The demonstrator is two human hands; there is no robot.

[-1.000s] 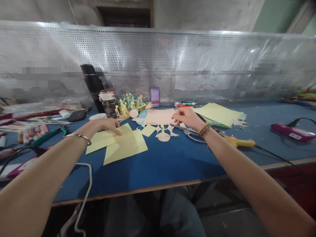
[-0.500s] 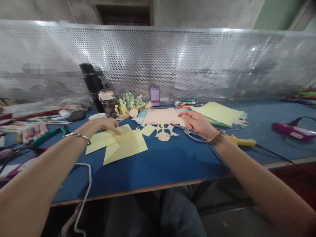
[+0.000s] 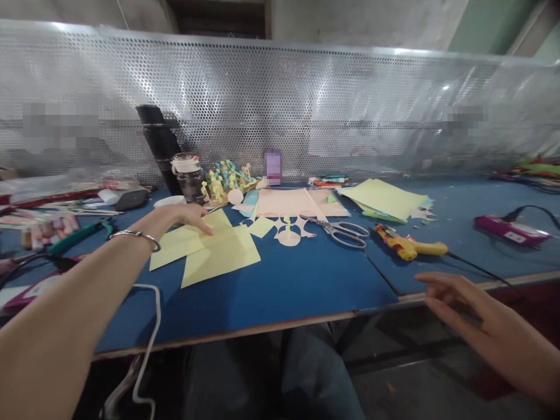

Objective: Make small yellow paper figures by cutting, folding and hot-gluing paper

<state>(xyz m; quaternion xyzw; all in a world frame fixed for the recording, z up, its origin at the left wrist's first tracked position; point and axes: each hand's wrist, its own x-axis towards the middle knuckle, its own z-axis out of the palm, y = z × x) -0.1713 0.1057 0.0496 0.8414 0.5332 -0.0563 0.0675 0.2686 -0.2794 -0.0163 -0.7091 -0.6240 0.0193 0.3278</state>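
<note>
My left hand point(image 3: 195, 219) rests its fingertips on two overlapping yellow paper sheets point(image 3: 223, 256), with its fingers stretched out and partly hidden behind the wrist. Off the table's front edge at the right, my right hand point(image 3: 476, 326) hangs empty, fingers a little curled and apart. Scissors point(image 3: 345, 233) lie on the blue table, blades toward the pink paper point(image 3: 289, 202). A small yellow paper square point(image 3: 262, 227) is just right of the sheets. Beside it stands a little yellow paper piece on a round pale base point(image 3: 289, 237). A yellow glue gun point(image 3: 411, 248) is nearest my right hand.
At the back left are a black flask point(image 3: 158, 146), a lidded jar point(image 3: 189, 178) and a cluster of small paper pieces point(image 3: 230, 178). More yellow sheets point(image 3: 387, 198) lie at the right, near a purple device point(image 3: 511, 230). A white cable point(image 3: 155, 326) crosses the front edge.
My right hand has drawn back from the scissors and pink paper to the lower right, off the table edge. My left hand stays on the yellow sheets. The view has shifted slightly.
</note>
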